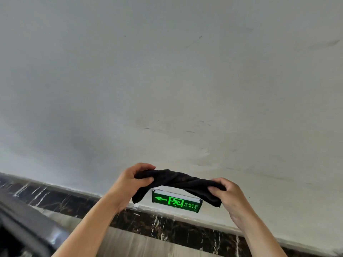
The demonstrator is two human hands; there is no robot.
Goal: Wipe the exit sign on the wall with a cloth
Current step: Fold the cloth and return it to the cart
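Head view: both hands are stretching the cloth [178, 180] between them.
Left hand [134, 179] grip: closing around the cloth's left end.
Right hand [225, 191] grip: pinching the right end.
Exit sign [176, 201]: low on the wall, beyond the cloth, seemingly awaiting wiping.

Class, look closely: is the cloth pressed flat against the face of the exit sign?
No: both hands hold the dark cloth stretched above the exit sign.

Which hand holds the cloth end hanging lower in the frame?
The right hand; its end of the black cloth droops lower than the left hand's.
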